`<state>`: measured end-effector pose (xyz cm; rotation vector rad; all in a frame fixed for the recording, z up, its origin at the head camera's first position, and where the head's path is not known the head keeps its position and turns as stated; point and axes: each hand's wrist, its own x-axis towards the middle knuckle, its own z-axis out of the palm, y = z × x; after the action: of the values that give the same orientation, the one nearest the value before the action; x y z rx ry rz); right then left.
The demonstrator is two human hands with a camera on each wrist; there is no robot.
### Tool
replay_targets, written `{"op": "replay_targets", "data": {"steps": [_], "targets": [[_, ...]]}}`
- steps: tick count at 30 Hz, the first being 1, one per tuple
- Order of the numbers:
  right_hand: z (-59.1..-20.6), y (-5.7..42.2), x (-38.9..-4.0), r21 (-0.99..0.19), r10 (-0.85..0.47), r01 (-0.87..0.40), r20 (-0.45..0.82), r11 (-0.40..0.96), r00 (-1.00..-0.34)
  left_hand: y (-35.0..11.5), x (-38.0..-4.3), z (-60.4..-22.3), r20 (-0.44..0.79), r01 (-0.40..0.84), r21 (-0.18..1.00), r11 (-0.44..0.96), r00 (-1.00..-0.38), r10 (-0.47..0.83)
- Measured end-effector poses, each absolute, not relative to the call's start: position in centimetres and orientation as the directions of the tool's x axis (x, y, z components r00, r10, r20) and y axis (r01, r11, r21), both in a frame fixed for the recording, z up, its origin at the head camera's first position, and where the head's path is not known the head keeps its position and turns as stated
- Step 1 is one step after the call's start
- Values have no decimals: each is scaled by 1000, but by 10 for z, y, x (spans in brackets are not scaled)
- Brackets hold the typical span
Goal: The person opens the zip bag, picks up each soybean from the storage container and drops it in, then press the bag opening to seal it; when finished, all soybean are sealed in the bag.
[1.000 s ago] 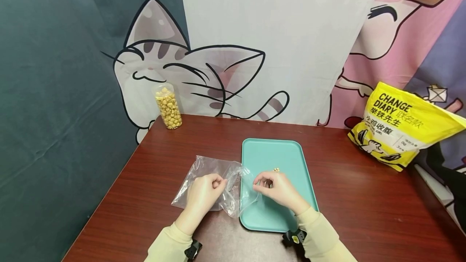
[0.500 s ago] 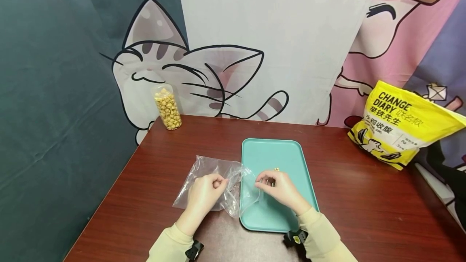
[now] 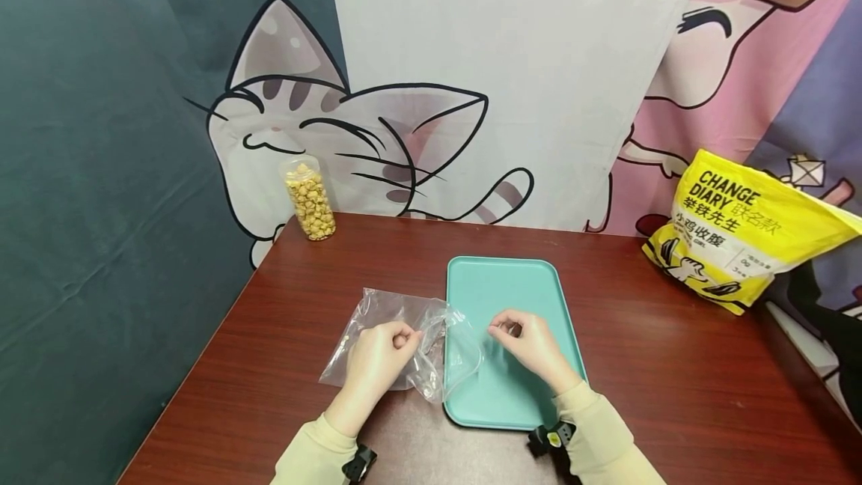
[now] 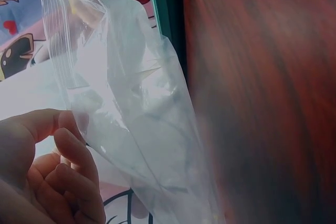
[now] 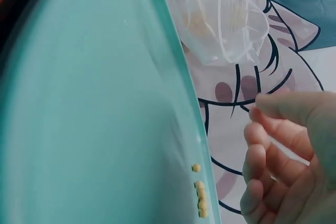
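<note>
My left hand [image 3: 380, 354] pinches the rim of a clear zip bag [image 3: 384, 309] between thumb and forefinger; the left wrist view shows the ridged zip strip along the mouth of the bag [image 4: 142, 93]. A faint yellowish speck shows low in the bag. Its mouth overlaps the left edge of a turquoise tray [image 3: 505, 283]. Above the tray, right of the bag mouth, is my right hand [image 3: 532, 343], fingers loosely curled, thumb and forefinger tips close together with nothing visible between them. Several small yellow beans [image 5: 202, 199] lie on the tray near its edge, hidden in the head view by that hand.
A clear jar of yellow popcorn-like pieces [image 3: 311, 204] stands at the table's back left corner. At the back right is a yellow printed bag [image 3: 741, 230]. A cartoon cloth hangs behind the reddish brown table [image 3: 673, 365].
My right hand has moved right, away from the bag mouth and farther over the tray, covering the beans in the head view. The left hand has stayed nearly still on the bag.
</note>
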<state>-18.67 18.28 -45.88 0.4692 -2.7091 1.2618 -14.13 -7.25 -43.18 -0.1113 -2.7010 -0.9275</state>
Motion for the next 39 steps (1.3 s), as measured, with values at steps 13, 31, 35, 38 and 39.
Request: {"op": "replay_targets", "data": {"steps": [13, 31, 35, 38, 39], "targets": [[-452, 201, -194, -695, -154, -260, 213, 670, -965, -72, -141, -432, 291, 158, 590, 792, -956, -26], [-464, 232, -211, -656, -142, -124, 26, 745, -989, -72, -141, -432, 284, 146, 589, 795, -958, -34], [-467, 229, -215, -634, -145, -118, 10, 764, -989, -72, -141, -433, 296, 160, 584, 796, -955, -25], [-468, 227, -216, -621, -136, -115, 13, 775, -991, -72, -141, -433, 293, 159, 583, 797, -956, -24], [-468, 227, -216, -616, -132, -111, 12, 780, -991, -72, -141, -432, 286, 152, 584, 797, -958, -27]]}}
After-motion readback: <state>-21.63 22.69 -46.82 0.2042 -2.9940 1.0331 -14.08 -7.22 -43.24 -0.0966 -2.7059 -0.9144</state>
